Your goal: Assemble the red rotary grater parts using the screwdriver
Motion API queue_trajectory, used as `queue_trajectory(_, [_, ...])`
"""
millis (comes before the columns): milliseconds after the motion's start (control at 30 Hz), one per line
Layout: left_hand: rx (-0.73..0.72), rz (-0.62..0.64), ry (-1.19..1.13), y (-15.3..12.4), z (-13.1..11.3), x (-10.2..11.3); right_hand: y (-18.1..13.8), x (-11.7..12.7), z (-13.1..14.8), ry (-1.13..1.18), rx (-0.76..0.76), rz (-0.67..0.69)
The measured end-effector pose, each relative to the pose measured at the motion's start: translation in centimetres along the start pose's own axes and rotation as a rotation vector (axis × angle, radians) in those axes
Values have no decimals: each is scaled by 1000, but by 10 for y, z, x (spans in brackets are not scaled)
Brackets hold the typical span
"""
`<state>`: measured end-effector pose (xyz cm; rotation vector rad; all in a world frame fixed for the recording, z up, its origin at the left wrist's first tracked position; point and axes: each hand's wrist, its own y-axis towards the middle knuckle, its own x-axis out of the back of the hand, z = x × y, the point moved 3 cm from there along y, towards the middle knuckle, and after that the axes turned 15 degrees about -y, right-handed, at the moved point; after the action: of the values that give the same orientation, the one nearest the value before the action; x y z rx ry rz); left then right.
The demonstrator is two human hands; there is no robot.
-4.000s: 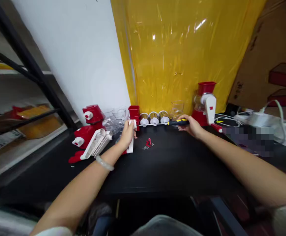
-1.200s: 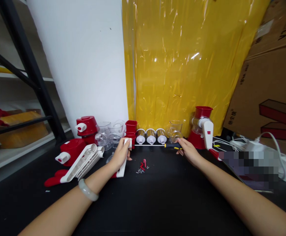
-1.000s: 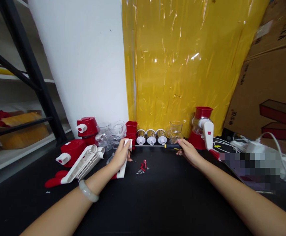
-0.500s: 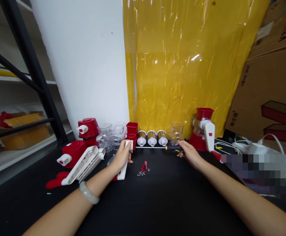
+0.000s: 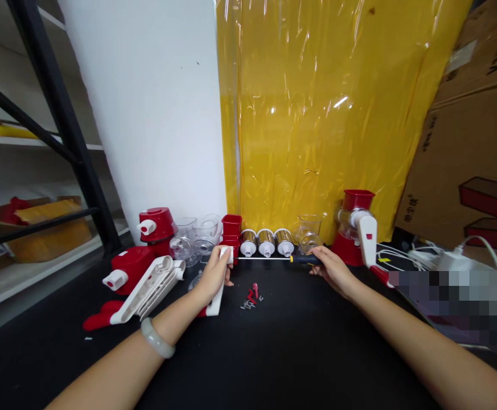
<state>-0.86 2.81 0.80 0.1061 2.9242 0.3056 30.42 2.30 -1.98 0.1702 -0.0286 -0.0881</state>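
Left side: two red housings (image 5: 131,267) stand behind a pair of white crank arms with red grips (image 5: 152,289), then clear plastic parts (image 5: 182,245), then the left hand (image 5: 214,274), fingers wrapped round the upper end of a white handle (image 5: 216,302) held tilted above the black table (image 5: 274,359). Centre: loose screws (image 5: 248,306) beside small red pieces (image 5: 252,293), nearer than three grater drums (image 5: 266,243); level screwdriver (image 5: 303,259), tip at handle's upper end, seating indeterminable. Right hand (image 5: 329,267) grasps its dark grip, fingers closed; assembled grater (image 5: 353,242) beyond.
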Motion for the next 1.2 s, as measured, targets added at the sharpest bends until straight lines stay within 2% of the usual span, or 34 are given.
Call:
queue_trajectory(200, [-2,9,-1,0,2,0,-2,-2,4,120,-35,54])
queue_trajectory(467, [5,2,-11,2,3,2,3,0,-6,-164,35,45])
queue_trajectory(700, [4,21,-7,-1,1,0,2,-1,-11,30,-52,71])
queue_trajectory(967, [-5,22,-11,-1,0,-1,4,1,-17,84,-110,73])
queue_trajectory(1200, [16,11,-10,-2,-1,-1,2,-1,-11,112,-124,38])
